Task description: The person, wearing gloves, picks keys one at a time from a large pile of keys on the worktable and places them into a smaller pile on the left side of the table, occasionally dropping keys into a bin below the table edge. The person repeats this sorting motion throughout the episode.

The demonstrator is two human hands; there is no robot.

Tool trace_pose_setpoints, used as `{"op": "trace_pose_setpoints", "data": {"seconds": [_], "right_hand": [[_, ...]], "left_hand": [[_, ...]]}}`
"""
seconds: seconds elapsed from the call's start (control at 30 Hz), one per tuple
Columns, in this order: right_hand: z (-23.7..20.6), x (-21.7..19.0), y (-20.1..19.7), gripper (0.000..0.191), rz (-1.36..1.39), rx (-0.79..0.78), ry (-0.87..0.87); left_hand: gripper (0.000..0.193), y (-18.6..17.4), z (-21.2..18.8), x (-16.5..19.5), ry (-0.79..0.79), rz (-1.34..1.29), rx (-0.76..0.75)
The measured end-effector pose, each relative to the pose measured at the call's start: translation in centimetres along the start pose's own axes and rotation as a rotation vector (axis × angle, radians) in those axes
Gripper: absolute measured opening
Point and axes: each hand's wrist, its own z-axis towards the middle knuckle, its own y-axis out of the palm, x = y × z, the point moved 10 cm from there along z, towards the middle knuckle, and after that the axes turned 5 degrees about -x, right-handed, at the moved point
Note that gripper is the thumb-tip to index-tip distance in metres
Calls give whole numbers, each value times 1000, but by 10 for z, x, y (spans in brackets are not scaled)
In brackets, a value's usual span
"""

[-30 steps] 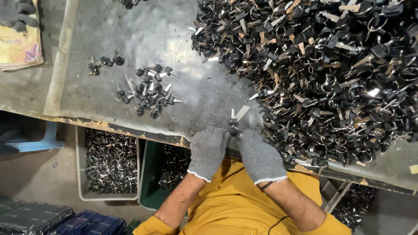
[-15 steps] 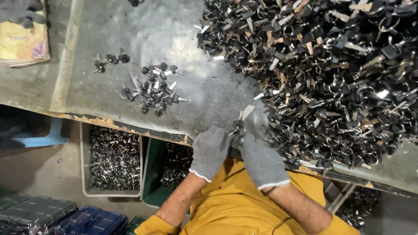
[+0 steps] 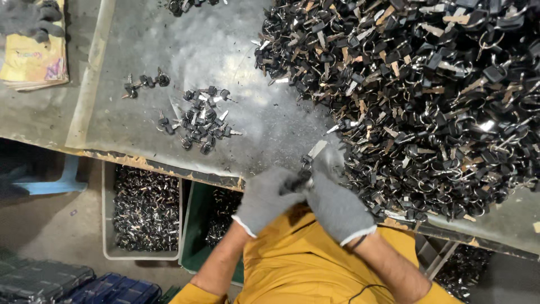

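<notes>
At the upper left corner of the frame a grey glove (image 3: 29,18) lies on a yellow printed packet (image 3: 35,61), which rests on the grey metal table (image 3: 225,50). Lower left, under the table edge, stands a grey bin (image 3: 145,209) full of small dark metal parts, and beside it a green bin (image 3: 216,222) with similar parts. At the bottom left corner there are dark blue cases (image 3: 67,284).

On the table, left of the centre, a few keys (image 3: 144,83) lie apart, and near them is a small group of black-headed keys (image 3: 198,119).

At the lower centre the left hand (image 3: 265,198), in a grey glove, is closed around a key on a ring (image 3: 308,163). The right hand (image 3: 336,198), also in a grey glove, touches the left hand and pinches the same key, whose silver blade points up and to the right. The 2 hands are pressed together just over the near edge of the table. The sleeves are yellow.

The whole right half of the frame, from the top to the table edge, is filled by a big heap of keys (image 3: 427,95) with black heads and rings.
</notes>
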Motion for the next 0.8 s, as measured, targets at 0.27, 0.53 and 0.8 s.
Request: {"op": "trace_pose_setpoints", "data": {"seconds": [0.27,0.53,0.8], "right_hand": [[0,-16,9,31,135,92,-30],[-19,26,-2,37,241,200,312],[13,23,-5,33,237,63,254]], "left_hand": [[26,3,48,64,562,579,62],[30,-3,29,10,98,252,177],[18,4,23,17,268,394,187]]}}
